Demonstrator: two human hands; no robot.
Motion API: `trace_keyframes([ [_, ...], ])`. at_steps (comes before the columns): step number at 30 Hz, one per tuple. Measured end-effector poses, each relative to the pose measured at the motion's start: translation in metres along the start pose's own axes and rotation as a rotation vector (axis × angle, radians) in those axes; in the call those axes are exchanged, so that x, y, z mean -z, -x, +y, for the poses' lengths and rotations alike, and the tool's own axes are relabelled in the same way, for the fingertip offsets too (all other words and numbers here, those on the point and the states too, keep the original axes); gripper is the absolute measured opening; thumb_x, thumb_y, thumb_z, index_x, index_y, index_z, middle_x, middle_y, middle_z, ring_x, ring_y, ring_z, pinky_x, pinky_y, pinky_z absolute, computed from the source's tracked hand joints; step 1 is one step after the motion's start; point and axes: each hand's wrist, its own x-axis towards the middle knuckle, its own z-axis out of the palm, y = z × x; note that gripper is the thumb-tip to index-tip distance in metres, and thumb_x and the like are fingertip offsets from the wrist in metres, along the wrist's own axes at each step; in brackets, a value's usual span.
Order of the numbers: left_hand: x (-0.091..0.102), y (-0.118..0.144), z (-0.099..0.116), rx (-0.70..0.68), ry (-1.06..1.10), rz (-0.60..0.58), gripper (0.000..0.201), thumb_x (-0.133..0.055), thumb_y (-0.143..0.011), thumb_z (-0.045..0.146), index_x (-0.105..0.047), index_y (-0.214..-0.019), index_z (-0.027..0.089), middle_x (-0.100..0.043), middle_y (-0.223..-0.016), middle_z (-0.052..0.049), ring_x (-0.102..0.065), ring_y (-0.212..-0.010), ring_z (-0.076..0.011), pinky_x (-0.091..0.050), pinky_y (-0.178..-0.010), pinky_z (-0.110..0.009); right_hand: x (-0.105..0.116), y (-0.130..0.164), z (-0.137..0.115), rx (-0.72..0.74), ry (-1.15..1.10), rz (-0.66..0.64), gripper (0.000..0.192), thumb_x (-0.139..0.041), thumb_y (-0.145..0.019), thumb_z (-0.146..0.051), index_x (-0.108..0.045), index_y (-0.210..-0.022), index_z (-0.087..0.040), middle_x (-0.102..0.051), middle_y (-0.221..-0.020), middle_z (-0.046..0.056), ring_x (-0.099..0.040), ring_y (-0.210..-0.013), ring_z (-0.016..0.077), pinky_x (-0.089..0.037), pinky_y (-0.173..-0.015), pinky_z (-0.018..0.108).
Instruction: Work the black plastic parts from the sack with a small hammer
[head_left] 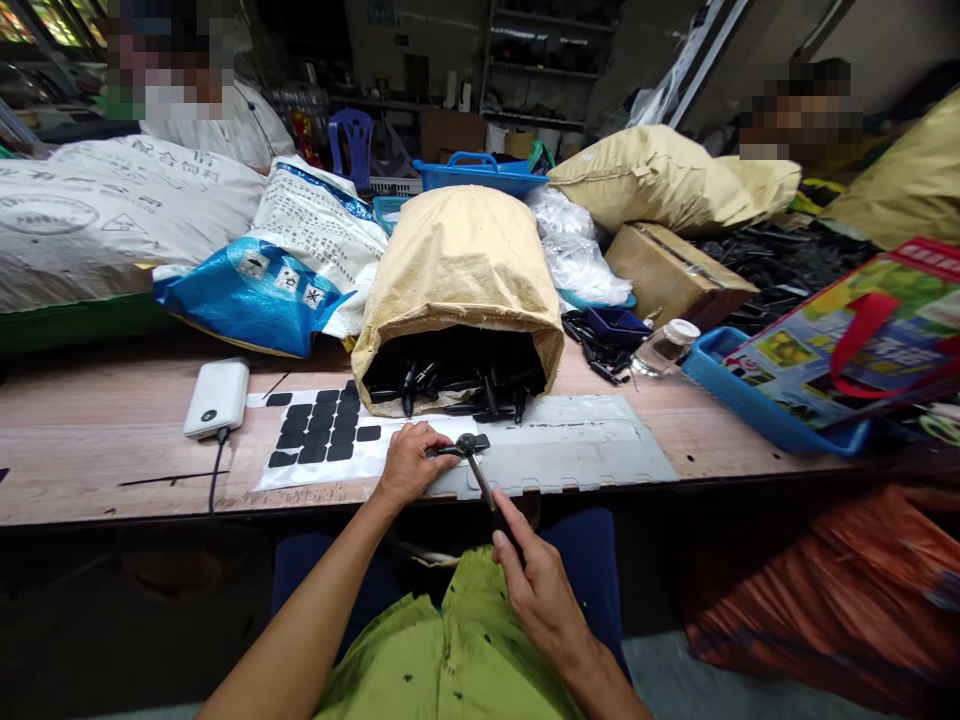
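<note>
White rectangular power bank (217, 397) is lying at far left on the worn wooden workbench (90, 440), cable trailing off. Beside it, the white backing sheet of black square adhesive pads (324, 432) is lying flat. My left hand (409, 462) is pinching one end of the slim black plastic hinged part (472, 458) against the pale grey plastic sheet (577, 450). My right hand (536, 580) is gripping its lower stem. Behind, the open tan woven sack (457, 270) is spilling similar black parts.

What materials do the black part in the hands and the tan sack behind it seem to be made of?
Black part: likely moulded plastic, matte black with a dull sheen.
Tan sack: probably woven plastic or paper-faced fabric; it creases stiffly and its mouth is rolled back.
</note>
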Motion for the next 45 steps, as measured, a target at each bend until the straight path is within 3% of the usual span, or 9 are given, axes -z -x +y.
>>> trace_keyframes([
  [7,0.001,0.000,0.003,0.032,-0.014,-0.008,0.013,-0.083,-0.077,0.030,-0.079,-0.088,0.026,-0.068,-0.085,-0.002,-0.057,-0.090,-0.0219,-0.041,-0.085,-0.036,-0.006,-0.010,-0.007,0.063,0.018,-0.014,0.051,-0.041,-0.105,-0.028,-0.044,-0.156,-0.025,-0.056,-0.151,0.004,-0.057,-0.136,0.0203,-0.047,-0.114,0.035],
  [15,0.000,0.000,0.004,0.032,-0.009,-0.009,0.014,-0.084,-0.076,0.030,-0.079,-0.088,0.026,-0.069,-0.085,-0.001,-0.058,-0.092,-0.0220,-0.041,-0.088,-0.036,-0.002,-0.007,-0.003,0.023,0.000,0.031,0.051,-0.043,-0.105,-0.032,-0.044,-0.156,-0.024,-0.054,-0.152,0.004,-0.052,-0.140,0.0198,-0.041,-0.119,0.037],
  [20,0.000,0.000,0.004,0.035,-0.017,0.001,0.014,-0.083,-0.076,0.030,-0.078,-0.087,0.025,-0.070,-0.085,-0.001,-0.058,-0.092,-0.0224,-0.042,-0.089,-0.037,0.001,-0.004,-0.002,-0.047,-0.030,-0.015,0.051,-0.042,-0.105,-0.035,-0.045,-0.155,-0.024,-0.054,-0.153,0.004,-0.051,-0.141,0.0201,-0.041,-0.119,0.038],
  [26,0.001,0.000,0.004,0.021,-0.028,-0.007,0.014,-0.082,-0.076,0.030,-0.078,-0.088,0.025,-0.069,-0.087,-0.002,-0.059,-0.094,-0.0229,-0.042,-0.090,-0.037,0.018,-0.002,0.019,-0.083,0.057,0.175,0.052,-0.044,-0.104,-0.037,-0.046,-0.154,-0.026,-0.053,-0.154,0.004,-0.050,-0.142,0.0212,-0.041,-0.119,0.038],
  [31,0.002,0.002,0.005,0.007,-0.043,-0.012,0.013,-0.078,-0.082,0.036,-0.077,-0.090,0.025,-0.069,-0.085,-0.002,-0.058,-0.091,-0.0230,-0.041,-0.087,-0.037,0.034,0.000,0.051,-0.205,0.308,0.303,0.052,-0.038,-0.103,-0.037,-0.053,-0.150,-0.021,-0.063,-0.142,0.011,-0.061,-0.129,0.0234,-0.052,-0.106,0.037],
  [35,0.003,0.002,0.004,-0.017,-0.021,-0.006,0.018,-0.069,-0.089,0.040,-0.076,-0.089,0.024,-0.068,-0.084,-0.003,-0.057,-0.089,-0.0220,-0.040,-0.085,-0.036,0.043,-0.001,0.053,-0.277,0.468,0.237,0.051,-0.035,-0.103,-0.034,-0.052,-0.151,-0.028,-0.067,-0.135,0.008,-0.069,-0.116,0.0244,-0.058,-0.091,0.035],
  [40,0.010,0.003,0.008,-0.047,0.027,0.029,0.031,-0.050,-0.100,0.042,-0.071,-0.089,0.022,-0.066,-0.086,-0.004,-0.059,-0.089,-0.0214,-0.042,-0.084,-0.036,0.046,-0.004,0.046,-0.267,0.535,0.158,0.051,-0.038,-0.103,-0.031,-0.048,-0.154,-0.030,-0.069,-0.133,0.007,-0.072,-0.110,0.0262,-0.059,-0.083,0.033],
  [43,0.011,0.025,0.021,-0.173,0.024,0.033,0.032,-0.044,-0.102,0.041,-0.068,-0.101,0.020,-0.068,-0.095,-0.008,-0.060,-0.092,-0.0230,-0.044,-0.085,-0.038,0.044,-0.005,0.045,-0.239,0.562,0.178,0.052,-0.037,-0.103,-0.030,-0.048,-0.154,-0.028,-0.070,-0.133,0.008,-0.074,-0.107,0.0262,-0.060,-0.080,0.032],
  [45,0.005,0.052,0.029,-0.329,0.027,-0.077,0.031,-0.046,-0.101,0.040,-0.067,-0.112,0.020,-0.070,-0.100,-0.011,-0.062,-0.092,-0.0241,-0.045,-0.086,-0.040,0.042,-0.005,0.046,-0.224,0.564,0.194,0.051,-0.037,-0.103,-0.029,-0.048,-0.153,-0.027,-0.070,-0.131,0.009,-0.074,-0.105,0.0254,-0.060,-0.079,0.031],
])
